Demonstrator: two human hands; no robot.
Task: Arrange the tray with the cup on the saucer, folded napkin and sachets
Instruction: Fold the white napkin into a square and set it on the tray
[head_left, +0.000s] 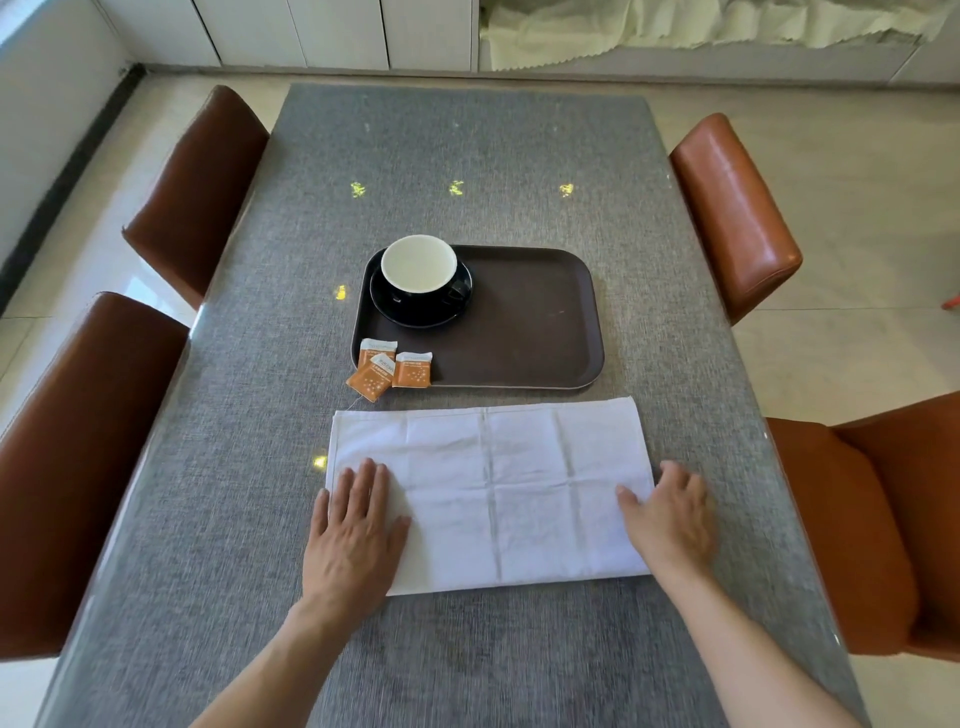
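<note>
A white napkin (498, 488) lies flat on the grey table in front of me, folded into a wide rectangle. My left hand (353, 535) rests palm down on its left end, fingers spread. My right hand (670, 519) lies over its right edge, fingers curled at the border. Behind the napkin sits a dark brown tray (530, 322). A black cup (420, 270) with a white inside stands on a black saucer (421, 309) in the tray's far left corner. Three orange sachets (387, 369) overlap at the tray's near left corner, one hanging off onto the table.
The grey table (457, 156) stretches away from me. Two brown chairs (192, 182) stand on the left and two orange-brown chairs (732, 208) on the right, pushed close to the table's edges. White cabinets line the far wall.
</note>
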